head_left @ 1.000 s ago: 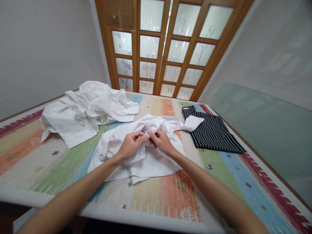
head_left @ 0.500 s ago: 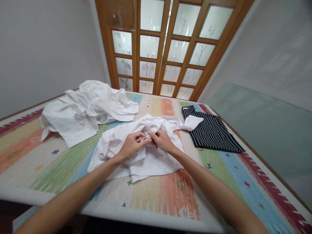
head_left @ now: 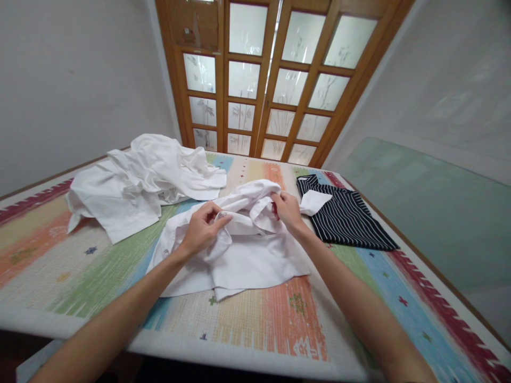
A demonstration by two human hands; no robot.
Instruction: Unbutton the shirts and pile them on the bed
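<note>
The worktop [head_left: 271, 319] is covered by a striped, many-coloured mat. A crumpled white pile of cloth [head_left: 136, 181] lies toward its far left corner. The white shirt [head_left: 247, 255] lies rumpled at the middle, nearer the far edge. A folded dark striped garment [head_left: 347, 218] lies by the right edge, under the shirt's cuff. The left hand [head_left: 202, 229] pinches a fold of the shirt between thumb and fingers. The right hand [head_left: 287, 207] is closed around a raised, bunched part of it.

We cannot see the fingertips of our right hand [head_left: 288, 208] inside the white shirt [head_left: 255, 255]; its cuff [head_left: 315, 201] covers part of the striped garment [head_left: 351, 223].
</note>
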